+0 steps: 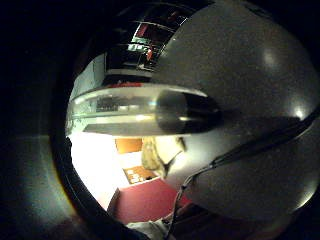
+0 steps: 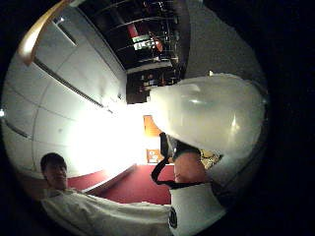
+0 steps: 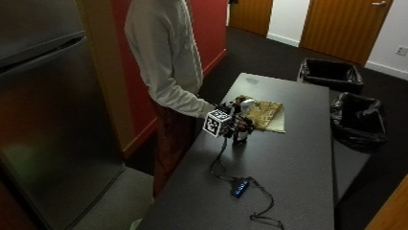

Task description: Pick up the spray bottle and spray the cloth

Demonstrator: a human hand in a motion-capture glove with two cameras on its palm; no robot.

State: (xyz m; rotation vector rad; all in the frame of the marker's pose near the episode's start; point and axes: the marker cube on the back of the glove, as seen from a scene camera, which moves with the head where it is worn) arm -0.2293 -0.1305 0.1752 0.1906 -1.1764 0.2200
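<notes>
An office break room or kitchenette: a steel fridge (image 3: 51, 110) near the dark tabletop (image 3: 280, 167), lined bins (image 3: 330, 74) beyond it.

Found no readable text, label, brand or number anywhere. Saw only blurred, unreadable marks on the spray bottle (image 3: 242, 125), too small to make out.

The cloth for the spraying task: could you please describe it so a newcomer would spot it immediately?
Start at the long dark table beside the standing person. The cloth lies crumpled on it, just beyond the gloved right hand. It is the only tan, mottled, soft thing there.
</notes>
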